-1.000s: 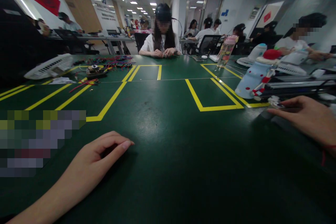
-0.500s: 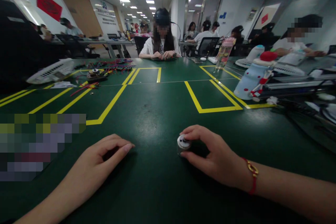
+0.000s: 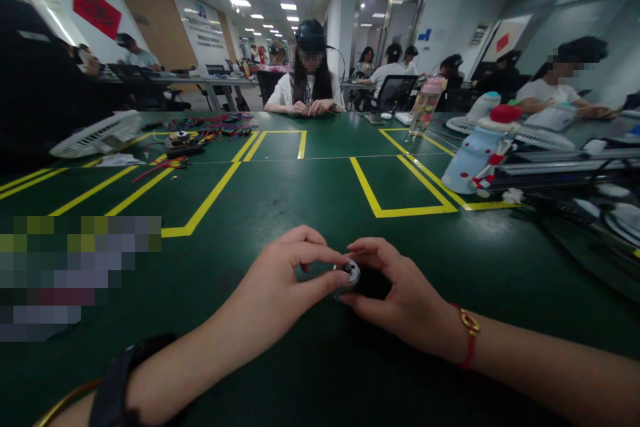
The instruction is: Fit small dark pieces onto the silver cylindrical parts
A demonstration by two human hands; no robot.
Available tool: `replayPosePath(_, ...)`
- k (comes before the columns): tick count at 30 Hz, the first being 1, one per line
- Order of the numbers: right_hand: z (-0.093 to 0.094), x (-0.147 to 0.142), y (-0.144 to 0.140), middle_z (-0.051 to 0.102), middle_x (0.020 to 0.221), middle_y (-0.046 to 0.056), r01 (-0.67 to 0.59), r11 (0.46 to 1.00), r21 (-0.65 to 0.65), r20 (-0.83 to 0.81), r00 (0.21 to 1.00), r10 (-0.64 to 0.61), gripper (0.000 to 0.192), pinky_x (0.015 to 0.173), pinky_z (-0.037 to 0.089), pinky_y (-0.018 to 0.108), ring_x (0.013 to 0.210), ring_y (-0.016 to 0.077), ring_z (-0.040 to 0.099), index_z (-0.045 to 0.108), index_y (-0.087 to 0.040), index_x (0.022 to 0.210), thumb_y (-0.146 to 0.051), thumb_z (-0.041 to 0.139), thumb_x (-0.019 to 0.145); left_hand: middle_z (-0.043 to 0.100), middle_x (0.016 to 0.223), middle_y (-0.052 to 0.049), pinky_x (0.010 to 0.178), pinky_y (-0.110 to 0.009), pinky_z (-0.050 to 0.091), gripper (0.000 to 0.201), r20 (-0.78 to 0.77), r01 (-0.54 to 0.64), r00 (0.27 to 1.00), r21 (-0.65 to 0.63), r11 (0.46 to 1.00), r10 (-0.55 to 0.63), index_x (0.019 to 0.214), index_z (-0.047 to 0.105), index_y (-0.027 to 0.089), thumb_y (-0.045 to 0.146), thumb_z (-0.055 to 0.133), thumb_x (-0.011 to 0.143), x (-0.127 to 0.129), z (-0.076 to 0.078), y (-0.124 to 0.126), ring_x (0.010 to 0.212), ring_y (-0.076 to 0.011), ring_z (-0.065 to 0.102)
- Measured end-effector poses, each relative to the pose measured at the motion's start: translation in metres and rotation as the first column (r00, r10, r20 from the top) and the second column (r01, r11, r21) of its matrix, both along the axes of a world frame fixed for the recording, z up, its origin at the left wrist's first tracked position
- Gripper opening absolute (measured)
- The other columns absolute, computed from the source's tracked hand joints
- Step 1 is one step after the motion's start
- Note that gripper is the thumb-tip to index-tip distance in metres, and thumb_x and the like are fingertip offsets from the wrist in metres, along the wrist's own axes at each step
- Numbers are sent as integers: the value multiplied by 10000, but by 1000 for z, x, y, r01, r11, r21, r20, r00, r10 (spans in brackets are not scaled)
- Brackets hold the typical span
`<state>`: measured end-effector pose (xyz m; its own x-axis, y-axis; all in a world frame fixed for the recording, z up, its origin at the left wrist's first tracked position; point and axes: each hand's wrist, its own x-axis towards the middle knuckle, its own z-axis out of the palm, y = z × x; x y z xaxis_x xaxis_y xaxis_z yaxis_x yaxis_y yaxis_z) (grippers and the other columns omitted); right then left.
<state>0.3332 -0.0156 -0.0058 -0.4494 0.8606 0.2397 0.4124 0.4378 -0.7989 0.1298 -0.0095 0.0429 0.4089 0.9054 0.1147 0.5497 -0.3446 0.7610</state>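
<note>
A small motor [image 3: 354,272], silver and cylindrical with holes and a dark shaft on its round end, stands between my hands over the green tabletop. From the left, the thumb and index finger of my left hand [image 3: 295,273] pinch it at its upper end. My right hand [image 3: 407,293] curves round its other side, thumb at the near side and fingers at the far side, closed on it. The motor's lower body is partly hidden by my fingers.
Yellow tape [image 3: 415,211] marks the green table. Wires [image 3: 220,125] and a white fan-like device [image 3: 103,135] lie at the left; a blue bottle [image 3: 467,157], clear bottle [image 3: 425,110] and cables [image 3: 575,227] are at the right. A person [image 3: 307,90] sits opposite.
My left hand has moved right, from resting apart on the table to pinching the motor's top. My right hand stays around the motor, which now leans slightly.
</note>
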Motion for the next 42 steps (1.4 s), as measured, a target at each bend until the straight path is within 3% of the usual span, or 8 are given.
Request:
replayPosePath(7, 7, 1, -2, 640, 1101, -16, 12, 998, 60, 55, 998, -16, 467, 846, 512, 242, 963, 88, 623, 494, -265, 1199, -289, 676, 769, 609, 866, 21, 664, -271, 427, 131, 75, -75, 994, 3, 997, 75, 873, 770, 318, 395, 672, 833, -10, 4, 1, 769, -150, 565)
replayPosePath(17, 6, 1, 1, 618, 970, 25, 218, 972, -85, -130, 965, -228, 332, 749, 543, 242, 851, 105, 621, 491, -208, 1070, -285, 646, 788, 637, 905, 23, 765, -331, 396, 98, -280, 105, 957, 87, 991, -77, 876, 774, 408, 376, 731, 794, -10, -43, 8, 884, -193, 579)
replayPosePath(22, 16, 27, 9, 626, 1070, 73, 282, 954, -102, -141, 945, -294, 429, 817, 552, 299, 936, 152, 640, 479, -204, 1114, -386, 672, 777, 639, 955, 13, 793, -302, 444, 235, -152, 68, 986, -13, 998, -69, 1062, 730, 365, 353, 692, 830, -23, -31, 4, 899, -178, 596)
replayPosePath(25, 22, 80, 21, 637, 1053, 91, 501, 865, 11, 4, 865, -501, 513, 788, 549, 328, 904, 181, 647, 494, -201, 1132, -457, 694, 734, 629, 999, 7, 737, -282, 473, 271, -128, -36, 991, -89, 995, 25, 1115, 696, 337, 423, 615, 872, -54, -22, -4, 849, -169, 605)
replayPosePath(29, 17, 176, 41, 641, 1025, 104, 738, 585, 338, 216, 544, -811, 566, 739, 525, 347, 850, 208, 635, 524, -200, 1102, -499, 715, 662, 636, 988, -1, 689, -285, 490, 348, -152, -243, 963, -119, 963, 224, 1081, 682, 307, 548, 563, 860, -98, -26, -13, 838, -193, 622)
replayPosePath(36, 13, 222, 48, 555, 1189, 205, 636, 420, 647, 298, 296, -907, 711, 910, 450, 520, 1088, 346, 558, 511, -139, 1190, -616, 621, 674, 620, 786, 25, 599, -270, 478, 448, -112, -392, 919, -172, 904, 378, 1155, 617, 299, 603, 564, 830, -110, -39, -13, 717, -186, 621)
replayPosePath(39, 20, 159, 34, 513, 1285, 175, 360, 547, 756, 320, 526, -788, 663, 1065, 319, 532, 1252, 335, 440, 518, -150, 1229, -596, 599, 745, 613, 776, 28, 599, -268, 472, 440, -118, -410, 911, -158, 898, 395, 1139, 621, 289, 596, 572, 828, -103, -38, -11, 703, -179, 613)
replayPosePath(42, 20, 76, 15, 485, 1347, 89, 119, 901, 417, 481, 812, -330, 547, 1037, 378, 468, 1243, 255, 449, 565, -264, 1242, -565, 608, 788, 619, 798, 28, 623, -268, 474, 433, -119, -419, 907, -156, 894, 404, 1140, 617, 292, 584, 588, 822, -100, -38, -11, 729, -179, 622)
